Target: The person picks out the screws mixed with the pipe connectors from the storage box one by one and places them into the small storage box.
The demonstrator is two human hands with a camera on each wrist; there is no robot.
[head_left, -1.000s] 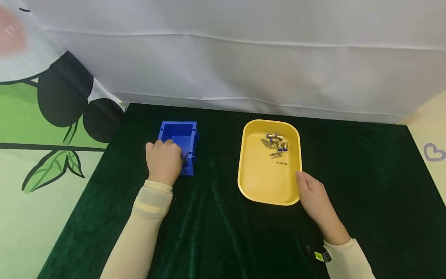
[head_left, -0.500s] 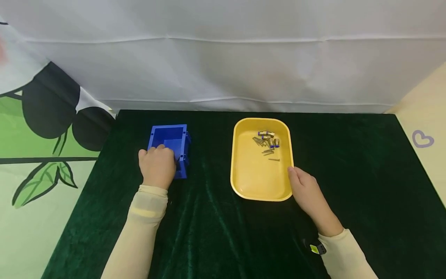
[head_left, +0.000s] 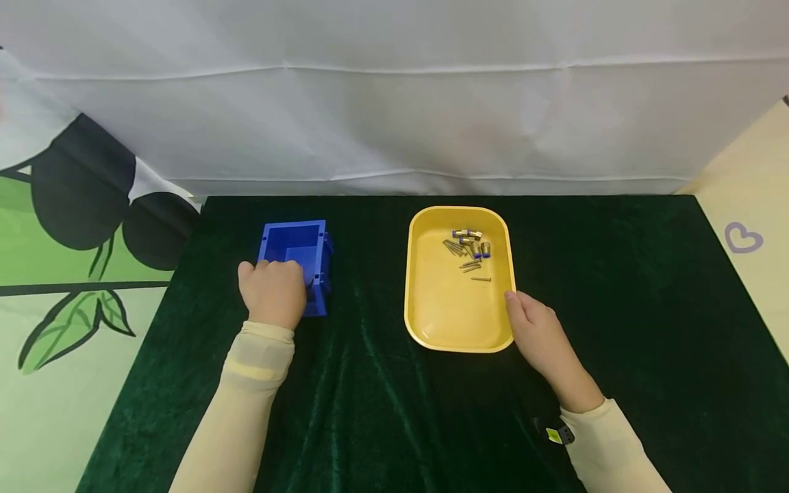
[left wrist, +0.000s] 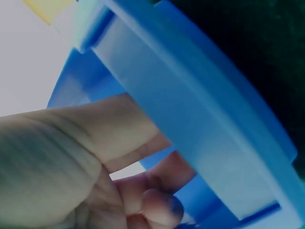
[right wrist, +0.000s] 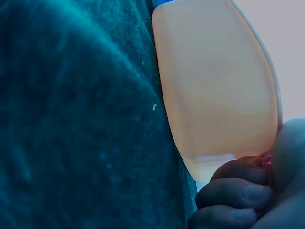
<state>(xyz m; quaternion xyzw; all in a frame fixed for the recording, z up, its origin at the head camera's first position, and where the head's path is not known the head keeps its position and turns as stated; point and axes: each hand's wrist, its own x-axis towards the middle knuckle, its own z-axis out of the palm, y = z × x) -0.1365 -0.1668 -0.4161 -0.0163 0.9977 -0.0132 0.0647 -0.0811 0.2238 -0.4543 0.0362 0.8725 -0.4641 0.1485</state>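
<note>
My left hand (head_left: 273, 294) is over the front of a blue plastic bin (head_left: 319, 263) in the head view. In the left wrist view, its curled fingers (left wrist: 159, 207) and thumb reach behind the blue wall (left wrist: 190, 114), so the tips are hidden. I cannot tell what they hold there. My right hand (head_left: 542, 335) grips the right rim of a shallow yellow tray (head_left: 453, 311), thumb on top and fingers beneath. Toward the tray's far right lie several thin screws (head_left: 455, 248) and several brass push-in fittings (head_left: 485, 250) with blue ends.
Dark green velvet cloth (head_left: 382, 411) covers the table, with a strip of it between bin and tray. A white sheet (head_left: 394, 123) hangs behind the far edge. On the left is a printed green panel (head_left: 68, 329).
The head view has tilted slightly, so everything sits a little further left. Relative to bin and tray, both hands have barely moved. A small dark thing beside the left hand shows less now.
</note>
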